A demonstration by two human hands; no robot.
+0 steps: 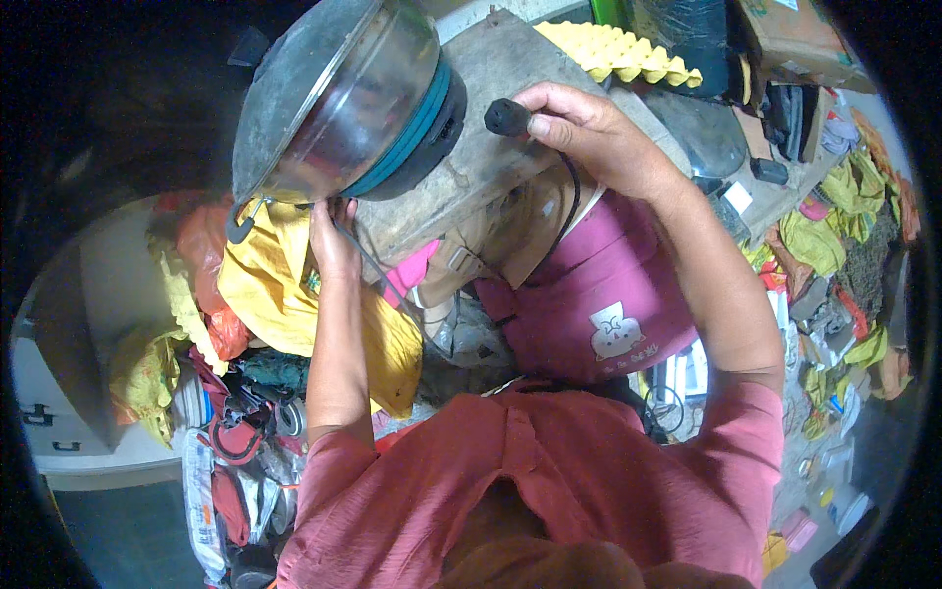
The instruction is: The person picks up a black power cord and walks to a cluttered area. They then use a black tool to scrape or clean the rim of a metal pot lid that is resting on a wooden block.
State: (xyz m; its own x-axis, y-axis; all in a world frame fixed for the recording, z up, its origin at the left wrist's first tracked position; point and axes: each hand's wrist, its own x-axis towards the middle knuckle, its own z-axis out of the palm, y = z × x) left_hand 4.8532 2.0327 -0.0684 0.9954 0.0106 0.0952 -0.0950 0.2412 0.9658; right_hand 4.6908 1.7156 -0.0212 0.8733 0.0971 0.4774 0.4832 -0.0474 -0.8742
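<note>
Nearest: person's red shirt (589,471), w/ pink bag (589,265) just beyond it, btwn the forearms, white cartoon on its front. Yellow bag (265,290) near left, partly behind the L forearm; orange plastic bag (228,336) left of it. Mixed clutter (245,422) near left too, w/ white cabinet (78,393) farther left.

L hand (336,234) at near rim of the elec. pot (363,108); fingers partly hidden by pot, so can't tell if gripping or just steadying. R hand (579,126) pinches black plug (507,118) btwn thumb & fingers, right of pot, over the board; dark cord (573,201) hangs below that hand, in front of pink bag.

Pot is tilted, lid side left, teal band & black base toward right; it blocks the far-left part of grey board (500,59). Yellow egg tray (618,54) at board's far edge, cardboard box (805,44) far right. Yellow-green bags (849,201) piled w/ other stuff on right.
</note>
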